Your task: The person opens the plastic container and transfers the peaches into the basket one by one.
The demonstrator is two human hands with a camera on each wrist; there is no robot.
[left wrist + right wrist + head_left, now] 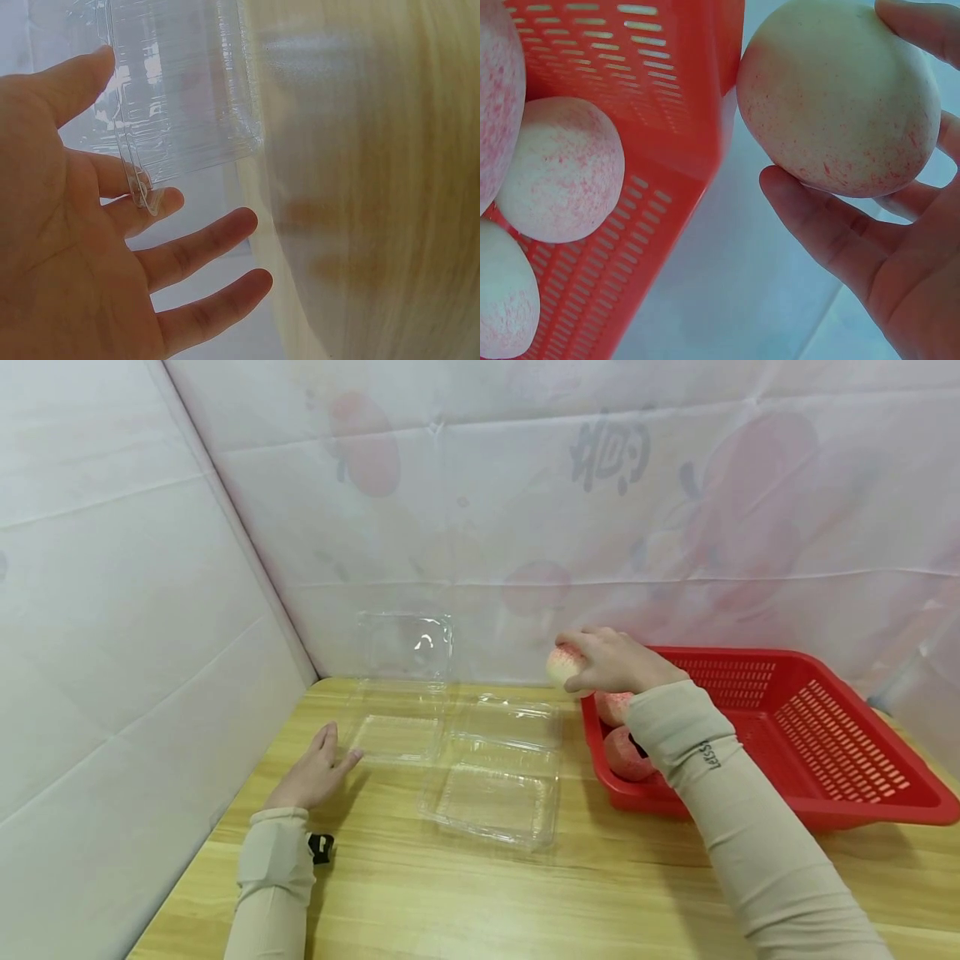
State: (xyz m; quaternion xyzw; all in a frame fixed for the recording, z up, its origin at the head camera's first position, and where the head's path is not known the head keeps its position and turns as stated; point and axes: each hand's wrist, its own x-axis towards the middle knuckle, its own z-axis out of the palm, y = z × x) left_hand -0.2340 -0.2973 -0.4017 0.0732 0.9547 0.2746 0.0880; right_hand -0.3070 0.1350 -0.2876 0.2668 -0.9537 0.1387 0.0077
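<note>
My right hand (618,660) grips a pale peach with pink speckles (840,97), held in the air by the left rim of the red basket (870,814). Fingers and thumb spread around its sides. Inside the basket's left end lie more peaches (628,753); the right wrist view shows several. My left hand (311,777) has its fingers extended at the left edge of a clear plastic box (393,739), whose lid stands raised. The left wrist view has the thumb and index finger close to the box corner (150,187); whether they touch it I cannot tell.
A second clear box (491,802) lies opened flat on the wooden table (420,893), between the first box and the basket. Behind the table hangs a printed white cloth (487,510), and another white sheet (127,610) borders the left side.
</note>
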